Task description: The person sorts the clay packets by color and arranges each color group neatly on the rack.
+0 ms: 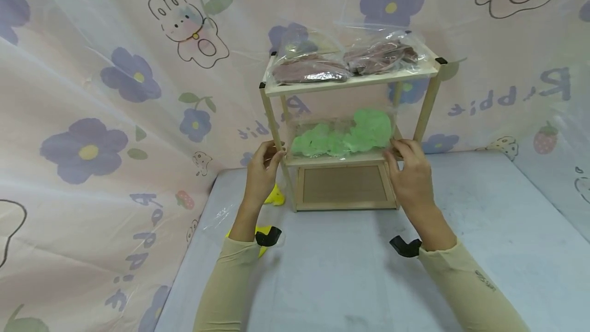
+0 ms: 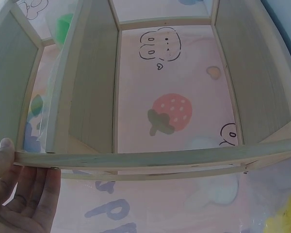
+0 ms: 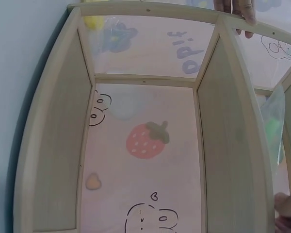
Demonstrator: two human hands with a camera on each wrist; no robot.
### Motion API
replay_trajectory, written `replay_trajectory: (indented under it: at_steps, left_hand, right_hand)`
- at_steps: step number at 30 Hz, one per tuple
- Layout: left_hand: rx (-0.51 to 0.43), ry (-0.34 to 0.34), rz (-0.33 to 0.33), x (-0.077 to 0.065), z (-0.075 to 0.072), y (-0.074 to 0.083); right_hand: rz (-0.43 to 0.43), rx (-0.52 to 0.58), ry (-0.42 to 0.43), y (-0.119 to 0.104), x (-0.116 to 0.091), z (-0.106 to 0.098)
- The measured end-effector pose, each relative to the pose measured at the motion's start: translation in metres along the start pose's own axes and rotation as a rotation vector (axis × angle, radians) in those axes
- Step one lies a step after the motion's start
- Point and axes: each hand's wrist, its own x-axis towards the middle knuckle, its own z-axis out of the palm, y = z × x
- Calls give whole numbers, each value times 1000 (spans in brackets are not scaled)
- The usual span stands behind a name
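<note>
A small wooden shelf rack (image 1: 350,86) with black-capped post tops stands in the middle of the head view. My left hand (image 1: 265,168) grips its left front post at middle-shelf height; in the left wrist view the thumb lies on one side of the post and the fingers on the other. My right hand (image 1: 410,168) is at the right front post at the same height, thumb and fingers curled around it, right beside the bag's corner. A clear plastic bag of green material (image 1: 341,135) lies on the middle shelf between the hands.
Clear bags with brownish-red contents (image 1: 313,68) lie on the top shelf. The bottom shelf (image 1: 343,186) is just above the white table (image 1: 332,270). Yellow items (image 1: 276,196) show by the left forearm, partly hidden. A patterned curtain (image 1: 138,168) hangs close behind.
</note>
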Motion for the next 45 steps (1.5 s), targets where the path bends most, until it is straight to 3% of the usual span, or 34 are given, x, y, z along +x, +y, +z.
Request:
replay_trajectory:
  at_steps: [4,11,26,37,45]
  left_hand:
    - [-15,-2,-1,0,0,0]
    - [-48,7,1,1,0,0]
    - [3,-7,13,1,-1,-1]
    - [10,-20,24,2,-3,-3]
    - [50,-41,-8,0,-7,0]
  right_hand:
    - [-52,0,8,5,-4,-7]
    - [-125,102,40,10,-4,-22]
    - [-26,238,113,26,9,-44]
    - [72,302,3,44,21,-45]
    - [33,318,-34,49,23,-44]
